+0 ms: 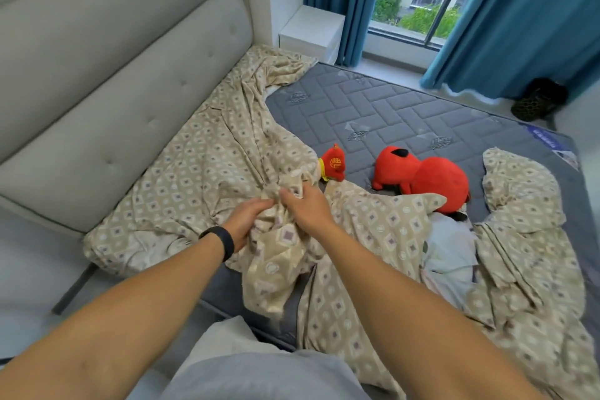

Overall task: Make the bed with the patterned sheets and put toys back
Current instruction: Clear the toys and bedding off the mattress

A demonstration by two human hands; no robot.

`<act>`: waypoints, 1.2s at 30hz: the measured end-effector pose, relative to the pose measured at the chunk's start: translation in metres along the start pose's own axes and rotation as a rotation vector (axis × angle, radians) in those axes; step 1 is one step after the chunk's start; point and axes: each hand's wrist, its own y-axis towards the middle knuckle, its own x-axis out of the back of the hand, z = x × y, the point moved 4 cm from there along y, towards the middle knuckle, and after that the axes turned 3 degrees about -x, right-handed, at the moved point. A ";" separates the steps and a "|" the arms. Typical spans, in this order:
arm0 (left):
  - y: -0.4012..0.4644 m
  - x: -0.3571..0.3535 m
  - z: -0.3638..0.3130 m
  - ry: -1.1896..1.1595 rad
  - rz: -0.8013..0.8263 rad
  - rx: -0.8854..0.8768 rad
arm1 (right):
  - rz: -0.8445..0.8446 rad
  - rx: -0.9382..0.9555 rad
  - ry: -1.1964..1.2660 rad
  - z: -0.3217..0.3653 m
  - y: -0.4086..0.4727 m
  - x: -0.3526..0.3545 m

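Observation:
A beige sheet with a diamond pattern (201,166) lies crumpled over the left and near parts of a grey quilted mattress (399,107). My left hand (247,219), with a black band on its wrist, grips a bunched fold of the sheet. Right beside it, my right hand (305,204) grips the same bunch. A small red plush toy (334,164) lies just beyond my hands, partly under the sheet. A larger red plush toy (425,177) lies on the mattress to the right, its lower edge covered by the sheet.
A padded grey headboard (107,75) runs along the left. A white nightstand (311,29) stands by the far corner, with blue curtains (519,26) and a window behind. A dark object (539,102) sits on the floor at the right. White cloth (451,253) shows among the sheet folds.

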 end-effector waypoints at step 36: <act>0.054 0.083 0.043 0.903 0.129 0.180 | 0.209 -0.421 -0.509 -0.129 0.080 -0.061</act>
